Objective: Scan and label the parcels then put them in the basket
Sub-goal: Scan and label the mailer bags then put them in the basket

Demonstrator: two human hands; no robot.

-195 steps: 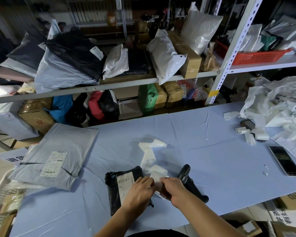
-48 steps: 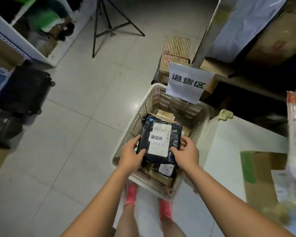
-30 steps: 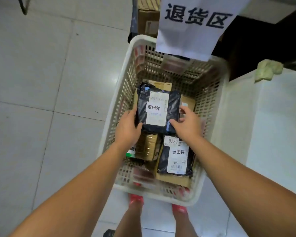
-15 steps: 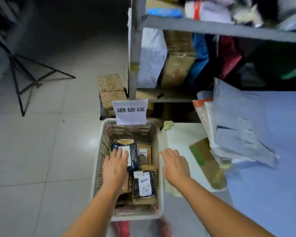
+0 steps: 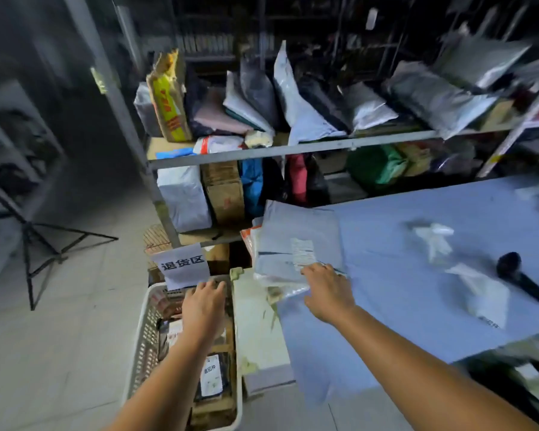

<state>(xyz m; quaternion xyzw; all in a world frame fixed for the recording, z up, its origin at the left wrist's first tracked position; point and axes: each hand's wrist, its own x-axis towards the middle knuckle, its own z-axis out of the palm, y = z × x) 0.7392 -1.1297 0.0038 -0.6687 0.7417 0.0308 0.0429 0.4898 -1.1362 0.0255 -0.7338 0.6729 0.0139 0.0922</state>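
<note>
A white slatted basket [image 5: 140,346] stands on the floor left of the table, with black labelled parcels [image 5: 213,376] and boxes inside. My left hand [image 5: 204,306] hovers over the basket, fingers straight, holding nothing. My right hand [image 5: 325,290] reaches to the grey parcel [image 5: 293,244] with a white label at the table's left end; its fingers touch the parcel's near edge. The black scanner [image 5: 520,276] lies on the blue table cloth [image 5: 417,321] at the right, beside white label strips [image 5: 479,290].
A paper sign [image 5: 182,265] hangs at the basket's far rim. Metal shelves [image 5: 293,149] packed with parcels and boxes stand behind the table. A white block [image 5: 255,331] sits between basket and table. A black tripod [image 5: 31,241] stands on the tiled floor at the left.
The black parcel was let go in the basket. My view swung up and right toward the table. My right hand moved from beside the basket to the grey parcel; my left hand lifted.
</note>
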